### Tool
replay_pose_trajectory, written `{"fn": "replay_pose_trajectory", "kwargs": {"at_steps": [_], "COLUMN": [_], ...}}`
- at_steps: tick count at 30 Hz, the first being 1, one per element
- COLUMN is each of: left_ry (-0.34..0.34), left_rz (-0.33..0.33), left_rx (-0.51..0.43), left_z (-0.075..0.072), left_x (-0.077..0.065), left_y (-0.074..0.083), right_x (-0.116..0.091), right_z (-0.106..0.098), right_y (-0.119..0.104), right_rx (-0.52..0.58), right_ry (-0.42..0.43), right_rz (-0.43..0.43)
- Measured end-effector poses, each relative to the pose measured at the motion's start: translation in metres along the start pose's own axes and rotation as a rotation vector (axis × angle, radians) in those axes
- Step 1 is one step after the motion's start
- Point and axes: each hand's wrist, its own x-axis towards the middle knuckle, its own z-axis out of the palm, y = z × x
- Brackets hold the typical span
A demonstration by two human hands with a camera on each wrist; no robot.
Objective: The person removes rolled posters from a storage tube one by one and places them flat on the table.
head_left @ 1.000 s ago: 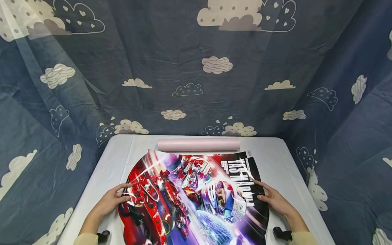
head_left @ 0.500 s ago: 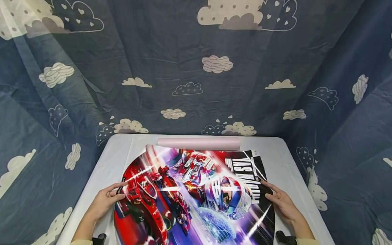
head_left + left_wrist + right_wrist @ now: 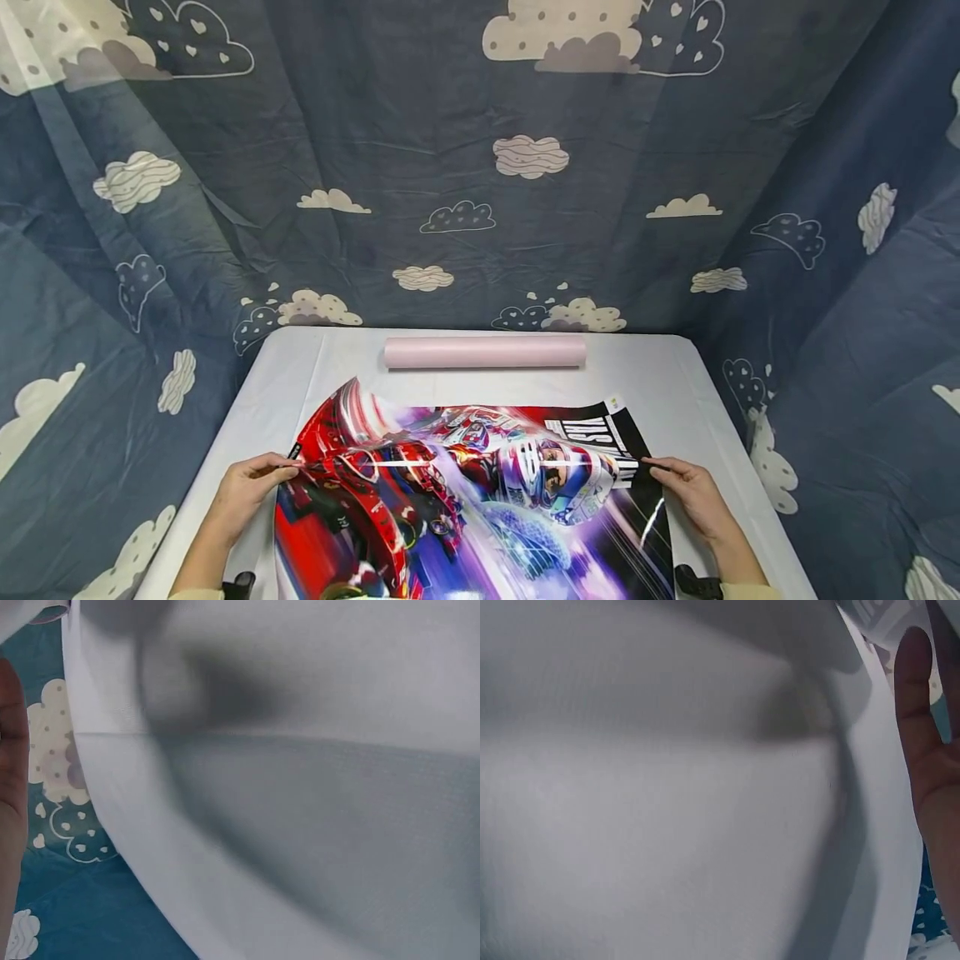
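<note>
A glossy poster (image 3: 480, 517) with red racing cars, helmets and white lettering fills the front of the head view, held up by its two side edges. My left hand (image 3: 243, 492) pinches its left edge between thumb and fingers. The right hand (image 3: 692, 492) pinches the right edge in the same manner. Between the hands the sheet bends in a crosswise ridge, its far left corner curling up. Its near edge lies outside the head view. In the right wrist view, the thumb (image 3: 915, 682) lies near the poster's pale underside. The left wrist view shows only part of the left hand (image 3: 11, 742).
A pale pink roll (image 3: 485, 352) lies crosswise at the back of the white table (image 3: 675, 392). Dark blue cloth (image 3: 450, 125) with a cloud print hangs behind and at both sides. Shadows of the arms and sheet fall on the tabletop.
The poster's far edge has dropped and come nearer, uncovering the pink roll again after it partly hid it half a second ago. A crosswise bend has formed. Both hands keep their pinch.
</note>
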Motion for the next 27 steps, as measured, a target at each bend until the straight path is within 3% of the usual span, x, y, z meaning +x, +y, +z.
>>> {"fn": "replay_pose_trajectory", "kwargs": {"at_steps": [4, 10, 16, 22, 27], "left_ry": [-0.006, -0.049, -0.078, -0.103, -0.158], "left_rz": [-0.010, -0.187, -0.265, -0.235, -0.153], "left_rx": [0.045, 0.131, 0.150, 0.223, 0.394], "left_z": [0.003, 0.008, 0.016, 0.018, 0.019], "left_x": [0.005, 0.013, 0.013, 0.014, 0.017], "left_y": [-0.008, -0.018, -0.028, -0.029, -0.030], "right_x": [0.003, 0.007, 0.011, 0.015, 0.017], "right_z": [-0.002, -0.004, -0.005, -0.003, -0.001], "right_y": [0.001, 0.000, 0.003, 0.004, 0.002], "right_rx": [-0.069, -0.232, -0.434, -0.509, -0.613], "right_ry": [0.017, -0.059, -0.111, -0.139, -0.158], "right_rz": [0.017, 0.070, 0.127, 0.110, 0.096]}}
